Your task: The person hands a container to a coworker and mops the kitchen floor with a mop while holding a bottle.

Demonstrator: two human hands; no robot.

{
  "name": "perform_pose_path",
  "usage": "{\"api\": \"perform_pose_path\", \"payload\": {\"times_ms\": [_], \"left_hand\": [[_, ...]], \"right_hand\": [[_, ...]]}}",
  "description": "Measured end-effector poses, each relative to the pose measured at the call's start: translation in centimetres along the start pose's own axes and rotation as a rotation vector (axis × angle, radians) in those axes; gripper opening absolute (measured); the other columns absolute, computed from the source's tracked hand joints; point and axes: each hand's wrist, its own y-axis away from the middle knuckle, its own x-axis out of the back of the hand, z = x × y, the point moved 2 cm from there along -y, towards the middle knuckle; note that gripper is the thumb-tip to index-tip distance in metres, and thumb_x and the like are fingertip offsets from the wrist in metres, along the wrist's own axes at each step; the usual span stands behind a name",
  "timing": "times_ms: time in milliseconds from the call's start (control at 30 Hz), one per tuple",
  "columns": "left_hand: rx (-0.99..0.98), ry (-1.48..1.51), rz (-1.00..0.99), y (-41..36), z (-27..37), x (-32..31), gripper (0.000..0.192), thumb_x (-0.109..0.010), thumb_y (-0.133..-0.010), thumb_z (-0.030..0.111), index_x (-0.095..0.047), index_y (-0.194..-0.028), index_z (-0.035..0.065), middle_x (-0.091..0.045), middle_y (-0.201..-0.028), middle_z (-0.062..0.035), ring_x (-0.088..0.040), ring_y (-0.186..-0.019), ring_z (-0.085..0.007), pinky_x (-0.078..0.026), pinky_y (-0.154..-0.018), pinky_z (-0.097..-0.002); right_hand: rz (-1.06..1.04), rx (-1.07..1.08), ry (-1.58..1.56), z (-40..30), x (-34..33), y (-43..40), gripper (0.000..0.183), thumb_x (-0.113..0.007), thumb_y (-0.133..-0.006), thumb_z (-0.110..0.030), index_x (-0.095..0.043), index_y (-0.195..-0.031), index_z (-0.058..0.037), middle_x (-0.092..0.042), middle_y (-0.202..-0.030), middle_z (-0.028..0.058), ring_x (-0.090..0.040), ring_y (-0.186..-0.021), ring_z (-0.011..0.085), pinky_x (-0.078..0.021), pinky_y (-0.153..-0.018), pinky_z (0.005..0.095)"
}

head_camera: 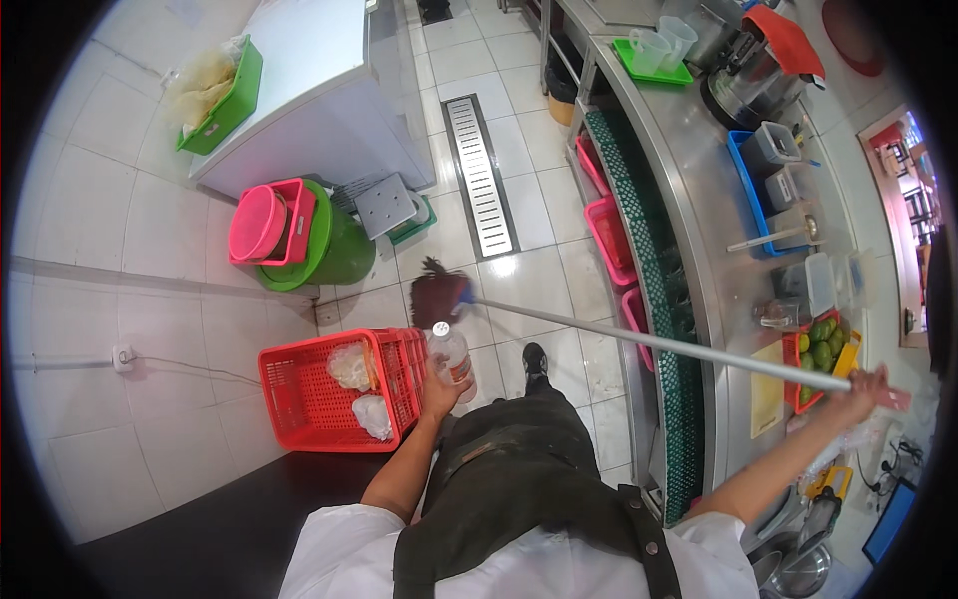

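Note:
My left hand (441,393) grips a clear plastic bottle (450,352) with a white cap and a label. The bottle stands close beside the right wall of a red plastic crate (322,343), which holds light plastic bags (352,367). Out to the right, my right hand (861,397) is closed around the upper end of a long grey handle (636,338). The handle slopes across to a blue socket and the dark maroon bristles of a broom (438,298), low over the tiled floor (509,314). Whether the bristles touch the floor I cannot tell.
A floor drain grate (480,180) lies ahead. On the left is a green bin (352,243) with pink containers on top, near a white chest (329,112). Along the right runs a steel counter (696,224) bearing jugs, boxes and a basket of green fruit (823,348).

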Motion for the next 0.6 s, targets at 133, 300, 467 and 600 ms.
{"api": "perform_pose_path", "payload": {"times_ms": [133,300,467,600], "left_hand": [[0.029,-0.016,-0.045,-0.1,-1.7,0.4,0.079,-0.082,-0.057,0.017,-0.038,-0.12,0.0023,-0.053,-0.115,-0.0153,-0.052,-0.109,-0.0299,-0.04,-0.096,-0.0384],[0.004,-0.036,-0.049,-0.1,-4.3,0.7,0.079,-0.083,-0.057,0.018,-0.038,-0.119,0.0017,-0.052,-0.115,-0.0163,-0.052,-0.108,-0.0311,-0.042,-0.094,-0.0388],[-0.009,-0.056,-0.139,-0.9,-4.2,1.0,0.078,-0.083,-0.057,0.019,-0.037,-0.119,0.0015,-0.052,-0.116,-0.0168,-0.052,-0.109,-0.0322,-0.042,-0.094,-0.0384],[-0.031,-0.062,-0.141,-1.1,-1.6,0.8,0.077,-0.082,-0.058,0.018,-0.037,-0.119,0.0015,-0.052,-0.116,-0.0172,-0.051,-0.111,-0.032,-0.041,-0.096,-0.0381]], "right_hand": [[0.224,0.116,0.162,-3.5,5.3,0.7,0.015,-0.056,-0.087,-0.01,-0.059,-0.097,0.0005,-0.039,-0.065,-0.0003,-0.038,-0.056,0.0115,-0.0389,-0.053,0.027],[0.471,0.155,0.249,-1.3,16.9,-0.2,0.021,-0.062,-0.074,0.004,-0.06,-0.094,0.0016,-0.051,-0.071,0.0041,-0.046,-0.061,0.0139,-0.0414,-0.051,0.0294],[0.273,0.097,0.411,7.0,10.9,-1.4,0.047,-0.053,-0.064,0.013,-0.052,-0.11,0.0056,-0.054,-0.096,0.0123,-0.056,-0.078,0.0253,-0.0519,-0.069,0.0378],[0.208,-0.093,0.056,10.4,-6.0,2.0,0.033,-0.059,-0.066,0.005,-0.057,-0.099,0.0025,-0.054,-0.073,0.0072,-0.055,-0.059,0.0203,-0.0524,-0.056,0.0331]]}}
